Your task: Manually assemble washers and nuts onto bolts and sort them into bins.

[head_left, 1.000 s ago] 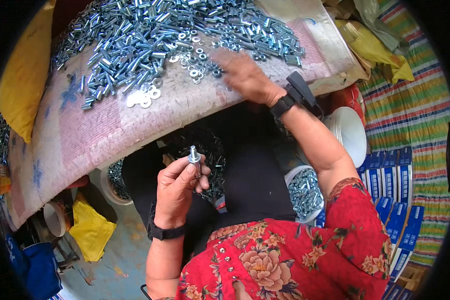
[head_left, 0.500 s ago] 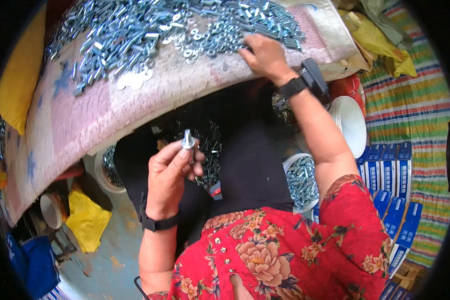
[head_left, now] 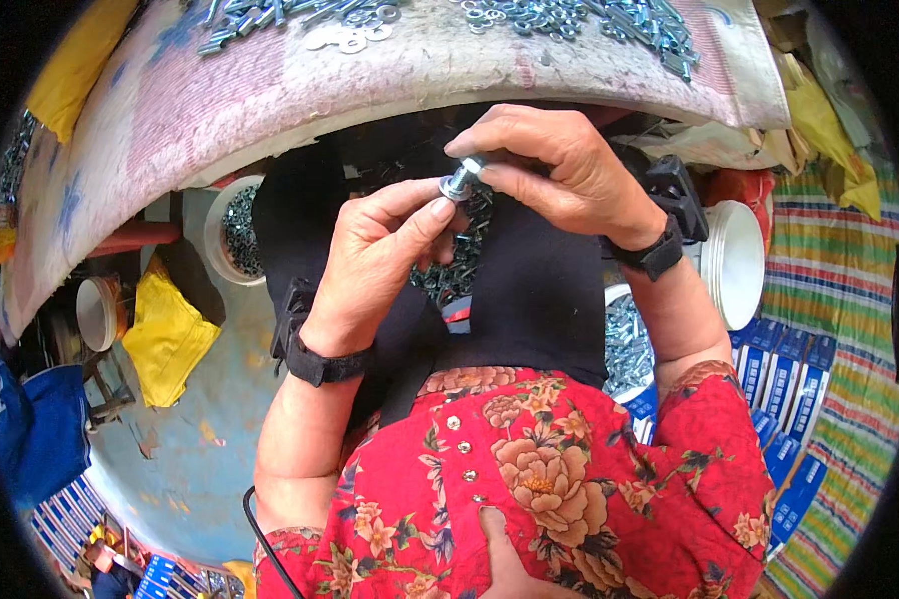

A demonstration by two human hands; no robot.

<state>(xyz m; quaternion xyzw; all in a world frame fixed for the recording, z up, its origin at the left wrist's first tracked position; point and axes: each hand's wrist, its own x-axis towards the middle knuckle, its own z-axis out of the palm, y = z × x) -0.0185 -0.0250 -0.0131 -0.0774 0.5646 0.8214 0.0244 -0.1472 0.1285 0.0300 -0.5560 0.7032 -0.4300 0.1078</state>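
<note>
Above my lap, my left hand (head_left: 368, 252) pinches a shiny metal bolt (head_left: 458, 185) between thumb and fingertips, with a flat washer around it. My right hand (head_left: 569, 178) has its thumb and forefinger closed at the bolt's upper end, on a small hex nut (head_left: 473, 164). Fingers partly cover both pieces. Loose nuts (head_left: 544, 15) lie on the cloth-covered table beyond my hands, beside flat washers (head_left: 353, 42) and longer metal sleeves (head_left: 659, 35).
The table edge (head_left: 370, 125) curves just beyond my hands. Tubs of metal parts stand at left (head_left: 215, 235) and right (head_left: 629, 344). A white bucket (head_left: 739, 265) and blue boxes (head_left: 784, 364) are at right. Yellow cloth (head_left: 170, 334) lies at left.
My right hand has come back from the nut pile to the bolt, bringing a nut. My left hand has moved up and right with the bolt. The view has shifted, showing less tabletop.
</note>
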